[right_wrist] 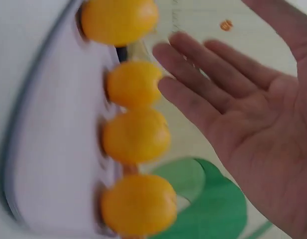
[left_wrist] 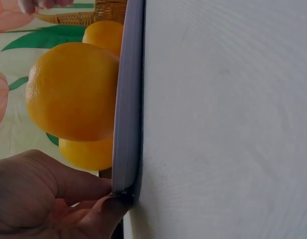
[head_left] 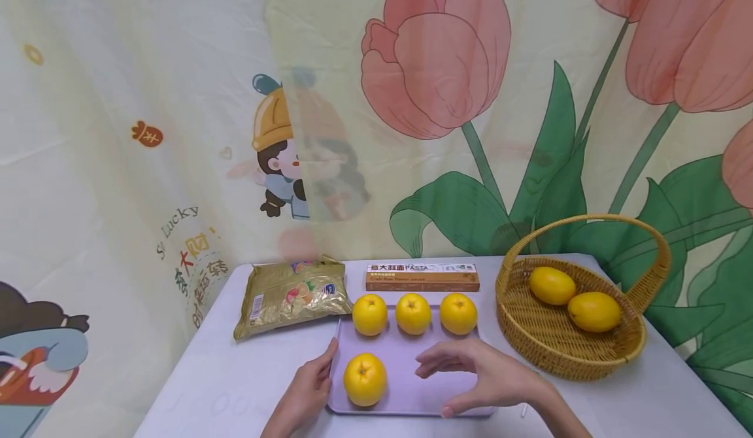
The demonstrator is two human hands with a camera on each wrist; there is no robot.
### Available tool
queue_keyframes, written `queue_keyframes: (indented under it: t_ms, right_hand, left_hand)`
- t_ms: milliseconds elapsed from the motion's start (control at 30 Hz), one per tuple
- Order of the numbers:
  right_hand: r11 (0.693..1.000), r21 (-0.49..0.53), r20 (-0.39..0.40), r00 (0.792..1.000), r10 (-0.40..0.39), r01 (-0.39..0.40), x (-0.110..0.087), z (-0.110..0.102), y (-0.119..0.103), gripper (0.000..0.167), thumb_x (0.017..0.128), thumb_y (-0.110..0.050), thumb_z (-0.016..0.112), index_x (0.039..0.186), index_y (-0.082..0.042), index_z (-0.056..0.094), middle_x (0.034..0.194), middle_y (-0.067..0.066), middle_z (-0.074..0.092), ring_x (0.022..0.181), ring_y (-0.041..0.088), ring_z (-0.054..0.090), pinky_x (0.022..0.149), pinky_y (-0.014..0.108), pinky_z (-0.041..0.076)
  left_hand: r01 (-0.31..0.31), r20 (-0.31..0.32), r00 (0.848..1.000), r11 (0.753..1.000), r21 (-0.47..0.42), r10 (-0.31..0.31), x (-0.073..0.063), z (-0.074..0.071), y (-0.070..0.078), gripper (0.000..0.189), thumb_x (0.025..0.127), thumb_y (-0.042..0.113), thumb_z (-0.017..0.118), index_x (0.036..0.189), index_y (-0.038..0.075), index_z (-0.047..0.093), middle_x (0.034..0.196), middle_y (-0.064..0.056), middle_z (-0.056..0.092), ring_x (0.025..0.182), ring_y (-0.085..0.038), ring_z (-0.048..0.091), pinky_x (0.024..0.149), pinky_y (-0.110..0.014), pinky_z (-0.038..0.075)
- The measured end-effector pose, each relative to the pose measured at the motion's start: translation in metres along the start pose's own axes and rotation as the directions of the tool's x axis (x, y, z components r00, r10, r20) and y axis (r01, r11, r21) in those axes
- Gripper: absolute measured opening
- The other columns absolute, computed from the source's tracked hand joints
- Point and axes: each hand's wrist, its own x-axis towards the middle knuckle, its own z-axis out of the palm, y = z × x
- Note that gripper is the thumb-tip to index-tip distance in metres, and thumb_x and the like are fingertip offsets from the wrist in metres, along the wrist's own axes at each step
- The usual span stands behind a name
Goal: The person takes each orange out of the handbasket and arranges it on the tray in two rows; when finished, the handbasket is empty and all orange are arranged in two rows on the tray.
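A lilac tray (head_left: 406, 382) lies on the table, with three oranges (head_left: 413, 314) in a row along its far side and another orange (head_left: 365, 379) near its front left corner. My left hand (head_left: 302, 386) holds the tray's left edge; in the left wrist view the thumb and fingers (left_wrist: 106, 206) pinch the rim. Over the right part of the tray hovers my right hand (head_left: 479, 372), fingers spread apart from the thumb. The right wrist view shows its bare palm (right_wrist: 272, 124), holding nothing.
A wicker basket (head_left: 565, 359) with two yellow oval fruits (head_left: 594, 312) stands to the right. Behind the tray are a pasta box (head_left: 422, 278) and, further left, a gold packet (head_left: 294, 297). A printed curtain (head_left: 329, 46) hangs beyond the table (head_left: 223, 386).
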Motion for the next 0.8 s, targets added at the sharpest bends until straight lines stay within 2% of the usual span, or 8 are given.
queue_keyframes:
  t_ms: [100, 233, 367, 500, 567, 667, 767, 800]
  right_hand:
    - [0.999, 0.045, 0.082, 0.997, 0.013, -0.017, -0.023, -0.023, -0.008, 0.047, 0.098, -0.012, 0.078, 0.143, -0.005, 0.064, 0.135, 0.003, 0.075, 0.127, 0.02, 0.07, 0.113, 0.027, 0.055]
    - [0.994, 0.106, 0.101, 0.995, 0.007, -0.018, -0.05, -0.054, -0.01, 0.041, 0.102, -0.003, 0.069, 0.143, -0.001, 0.063, 0.137, 0.009, 0.073, 0.128, 0.02, 0.069, 0.113, 0.025, 0.054]
    - [0.996, 0.089, 0.02, 1.0, 0.007, -0.009, -0.071, -0.084, -0.005, 0.04, 0.103, 0.004, 0.065, 0.143, 0.003, 0.061, 0.136, 0.016, 0.073, 0.127, 0.019, 0.07, 0.11, 0.023, 0.056]
    - [1.0, -0.014, -0.14, 0.99, 0.004, -0.006, -0.086, -0.111, 0.006, 0.038, 0.101, 0.007, 0.065, 0.139, 0.002, 0.064, 0.13, 0.016, 0.075, 0.119, 0.017, 0.073, 0.101, 0.025, 0.062]
    - [0.995, -0.095, -0.255, 0.967, -0.004, -0.021, -0.091, -0.122, 0.013, 0.037, 0.099, 0.008, 0.068, 0.137, 0.004, 0.064, 0.125, 0.01, 0.077, 0.114, 0.012, 0.075, 0.096, 0.023, 0.064]
    - [0.97, -0.212, -0.438, 0.899, 0.011, -0.115, -0.095, -0.137, 0.024, 0.038, 0.096, 0.007, 0.073, 0.134, 0.009, 0.065, 0.121, 0.001, 0.079, 0.109, 0.001, 0.073, 0.09, 0.017, 0.063]
    - [0.926, -0.288, -0.565, 0.824, 0.04, -0.242, -0.094, -0.148, 0.033, 0.042, 0.095, 0.001, 0.078, 0.134, 0.01, 0.065, 0.124, 0.01, 0.078, 0.108, -0.011, 0.066, 0.088, 0.008, 0.058]
    - [0.912, -0.3, -0.588, 0.807, 0.053, -0.279, -0.093, -0.151, 0.037, 0.044, 0.096, -0.001, 0.079, 0.136, 0.01, 0.065, 0.126, 0.016, 0.076, 0.109, -0.013, 0.064, 0.089, 0.006, 0.056]
  left_hand:
    - [-0.007, 0.004, 1.0, 1.0, 0.003, 0.007, 0.0, 0.001, 0.0, 0.068, 0.091, -0.023, 0.054, 0.156, -0.018, 0.037, 0.162, -0.04, 0.035, 0.145, -0.055, 0.046, 0.115, -0.054, 0.044]
    - [-0.012, -0.001, 1.0, 1.0, 0.006, 0.012, 0.0, 0.001, -0.001, 0.068, 0.091, -0.022, 0.054, 0.157, -0.017, 0.037, 0.161, -0.04, 0.036, 0.145, -0.054, 0.047, 0.115, -0.054, 0.045]
    - [-0.005, -0.002, 1.0, 1.0, 0.01, 0.005, 0.0, 0.001, 0.0, 0.068, 0.091, -0.022, 0.054, 0.157, -0.017, 0.037, 0.162, -0.039, 0.036, 0.145, -0.054, 0.047, 0.115, -0.054, 0.045]
    - [0.008, -0.002, 1.0, 1.0, 0.013, -0.008, 0.0, 0.002, 0.002, 0.068, 0.091, -0.022, 0.054, 0.157, -0.016, 0.037, 0.162, -0.039, 0.035, 0.146, -0.054, 0.046, 0.115, -0.053, 0.045]
    - [0.003, -0.002, 1.0, 1.0, 0.01, -0.003, 0.0, 0.002, 0.002, 0.068, 0.092, -0.022, 0.054, 0.157, -0.016, 0.037, 0.162, -0.039, 0.035, 0.146, -0.054, 0.045, 0.115, -0.053, 0.045]
    - [-0.009, 0.0, 1.0, 1.0, 0.012, 0.009, 0.001, 0.003, 0.002, 0.067, 0.092, -0.021, 0.054, 0.157, -0.016, 0.038, 0.163, -0.038, 0.035, 0.147, -0.053, 0.045, 0.116, -0.053, 0.045]
    - [-0.018, -0.005, 1.0, 1.0, 0.015, 0.018, 0.0, 0.003, 0.001, 0.067, 0.092, -0.022, 0.054, 0.156, -0.017, 0.038, 0.162, -0.039, 0.036, 0.147, -0.054, 0.045, 0.116, -0.054, 0.044]
    - [-0.014, -0.008, 1.0, 1.0, 0.018, 0.014, -0.001, 0.002, 0.0, 0.067, 0.092, -0.022, 0.054, 0.156, -0.017, 0.038, 0.162, -0.039, 0.036, 0.147, -0.054, 0.045, 0.116, -0.054, 0.044]
